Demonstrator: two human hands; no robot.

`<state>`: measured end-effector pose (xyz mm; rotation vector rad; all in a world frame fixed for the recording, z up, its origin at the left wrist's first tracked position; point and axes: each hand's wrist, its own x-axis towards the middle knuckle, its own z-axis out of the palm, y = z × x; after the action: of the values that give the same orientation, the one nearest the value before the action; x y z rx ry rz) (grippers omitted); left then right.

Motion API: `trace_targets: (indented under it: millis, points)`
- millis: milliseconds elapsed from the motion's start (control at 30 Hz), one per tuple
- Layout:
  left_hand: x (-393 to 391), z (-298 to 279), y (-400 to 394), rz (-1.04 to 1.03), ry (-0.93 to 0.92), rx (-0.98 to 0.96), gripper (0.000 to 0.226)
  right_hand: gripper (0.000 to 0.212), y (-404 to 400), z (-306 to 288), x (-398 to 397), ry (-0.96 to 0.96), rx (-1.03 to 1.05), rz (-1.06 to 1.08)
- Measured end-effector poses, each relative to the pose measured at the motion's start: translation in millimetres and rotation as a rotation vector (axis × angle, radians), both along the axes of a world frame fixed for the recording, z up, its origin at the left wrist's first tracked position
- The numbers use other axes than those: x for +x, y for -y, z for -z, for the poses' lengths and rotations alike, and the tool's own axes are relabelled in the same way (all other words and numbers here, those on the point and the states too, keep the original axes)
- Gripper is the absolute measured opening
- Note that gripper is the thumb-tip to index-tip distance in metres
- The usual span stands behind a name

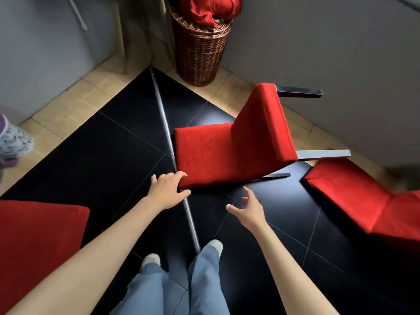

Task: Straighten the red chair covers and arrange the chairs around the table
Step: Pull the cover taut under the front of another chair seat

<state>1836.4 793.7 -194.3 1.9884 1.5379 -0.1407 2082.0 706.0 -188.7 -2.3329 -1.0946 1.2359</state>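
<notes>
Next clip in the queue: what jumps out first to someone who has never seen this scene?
The red chair tipped over on the black floor in the middle of the view, its legs pointing right toward the wall. The left hand touches the near corner of its backrest while the right hand hovers open just beside it. More red draws the eye: a second covered chair at the right edge and red cloth piled in the wicker basket in the far corner.

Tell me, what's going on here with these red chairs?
A person is bending over a red chair that lies tipped over on the dark floor. Their left hand touches its near corner; the right hand hovers open beside it. Another chair lies at the right, and a basket holding red cloth stands behind.
</notes>
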Motion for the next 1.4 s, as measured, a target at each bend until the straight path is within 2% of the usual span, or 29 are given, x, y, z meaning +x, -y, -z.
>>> trace_targets:
  millis: [267, 433, 600, 833, 1000, 1100, 1267, 1400]
  points:
    - [70, 103, -57, -0.136, -0.051, -0.089, 0.056, 0.09, -88, 107, 63, -0.008, -0.115, -0.133]
    - [103, 216, -77, -0.207, -0.032, -0.194, 0.063, 0.09, -120, 220, 81, -0.041, -0.208, -0.102]
    - [122, 344, -81, -0.387, 0.04, -0.356, 0.068, 0.09, -139, 347, 95, -0.015, -0.266, -0.067]
    - [141, 486, -86, -0.462, -0.005, -0.452, 0.08, 0.094, -165, 482, 108, 0.0, -0.27, -0.029]
    - [166, 554, -81, -0.678, 0.099, -0.418, 0.091, 0.102, -188, 547, 108, 0.066, -0.185, 0.074]
    - [175, 583, -75, -0.723, 0.126, -0.34, 0.093, 0.102, -198, 572, 104, 0.12, -0.138, 0.164]
    - [183, 611, -63, -0.797, 0.192, -0.142, 0.093, 0.106, -206, 598, 97, 0.138, -0.105, 0.216]
    - [194, 625, -54, -0.972, 0.277, -0.071, 0.094, 0.103, -197, 610, 96, 0.143, -0.037, 0.226]
